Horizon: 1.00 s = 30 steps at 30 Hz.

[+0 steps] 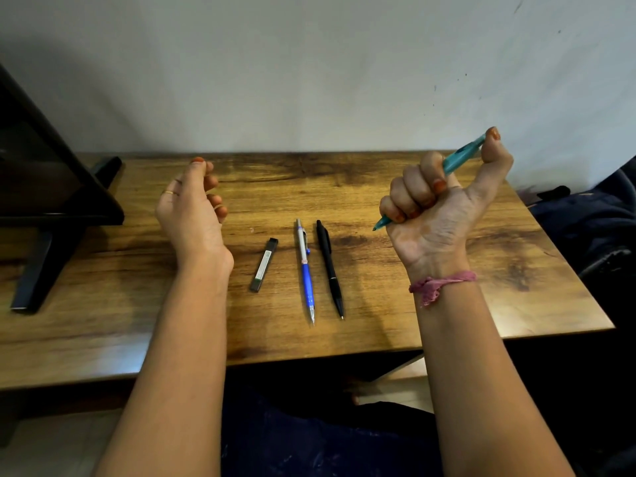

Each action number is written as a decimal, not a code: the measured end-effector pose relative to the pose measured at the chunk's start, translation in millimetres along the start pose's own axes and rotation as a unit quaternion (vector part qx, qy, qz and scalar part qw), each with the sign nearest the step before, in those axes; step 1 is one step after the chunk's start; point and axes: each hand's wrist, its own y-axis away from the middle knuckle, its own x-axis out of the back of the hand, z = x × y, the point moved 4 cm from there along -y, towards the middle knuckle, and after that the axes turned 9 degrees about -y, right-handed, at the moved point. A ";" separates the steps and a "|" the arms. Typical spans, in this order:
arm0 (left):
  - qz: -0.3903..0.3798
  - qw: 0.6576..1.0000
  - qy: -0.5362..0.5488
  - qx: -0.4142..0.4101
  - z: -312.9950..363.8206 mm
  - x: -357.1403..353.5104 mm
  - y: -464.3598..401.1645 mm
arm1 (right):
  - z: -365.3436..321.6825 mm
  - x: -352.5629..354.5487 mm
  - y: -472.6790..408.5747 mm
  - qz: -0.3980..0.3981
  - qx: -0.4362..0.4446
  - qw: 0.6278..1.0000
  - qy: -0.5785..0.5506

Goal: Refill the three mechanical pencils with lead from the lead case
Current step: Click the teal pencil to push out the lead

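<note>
Now the left hand [192,208] hovers relaxed and empty left of the lead case [264,265] on the bench [481,297], while the right hand [437,208], right of it, grasps the teal pencil [459,156]; better steady it before pulling its cap.

Landmark: lead case [264,265], lying on the table [516,287].
Right of case: two pencils side by side, the nearer pencil [305,270] just beside it, the farther pencil [329,268] beyond that.
Far right, above table: right hand [437,208] gripping the third pencil [457,160].
Left of case: left hand [192,204], raised.
Far left: monitor stand [44,256].
</note>
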 end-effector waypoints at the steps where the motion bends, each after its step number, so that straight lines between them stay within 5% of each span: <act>1: 0.000 1.000 0.000 0.000 0.1 0.2 0.3 | -0.3 -0.7 -0.2 -0.003 0.000 1.000 -0.003; 30: 0.004 1.000 -0.005 0.005 -1.2 0.6 -0.9 | -1.3 5.9 -0.3 0.041 0.029 0.999 0.010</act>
